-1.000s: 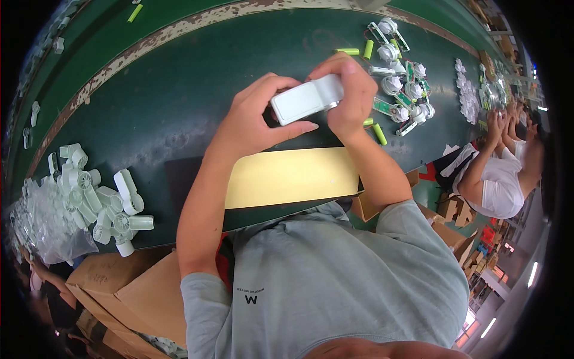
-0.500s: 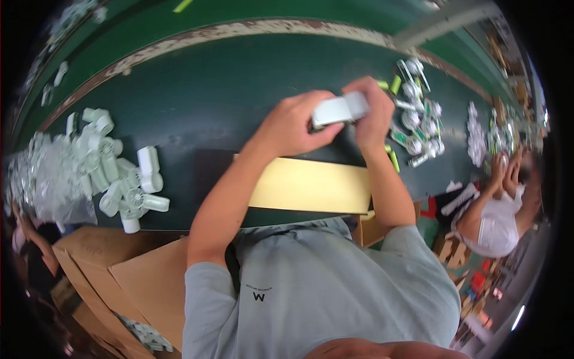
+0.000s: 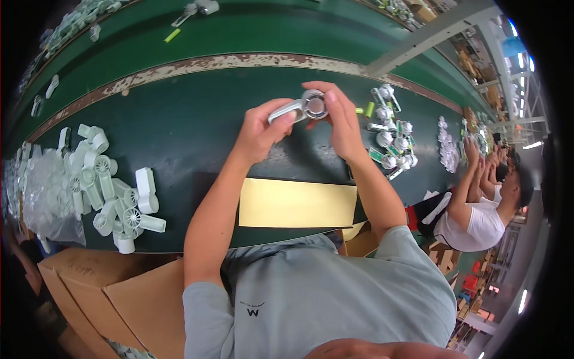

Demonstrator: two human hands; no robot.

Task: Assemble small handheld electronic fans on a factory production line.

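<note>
A white casing (image 3: 313,105) with a round end and a straight handle is held up above the middle of the worktop (image 3: 191,113), its ring-shaped end toward the right. The left hand (image 3: 263,130) is curled closed around the handle, thumb along the near side. The right hand (image 3: 339,122) is bent partway closed and grips the round end.

Nearer the person, a yellow sheet (image 3: 297,204) lies on a dark mat (image 3: 205,185). To the left is a heap of pale casings (image 3: 95,188), with a clear plastic bag (image 3: 54,206) beside it at the far left. To the right is a cluster of white round parts (image 3: 391,142) with green boards among them; a yellow-green cylinder (image 3: 370,109) lies just beside its far end. Farther right is a row of small white pieces (image 3: 446,146), and beyond it sits a co-worker in a white shirt (image 3: 471,224). A cardboard box (image 3: 146,299) stands at the near left.
</note>
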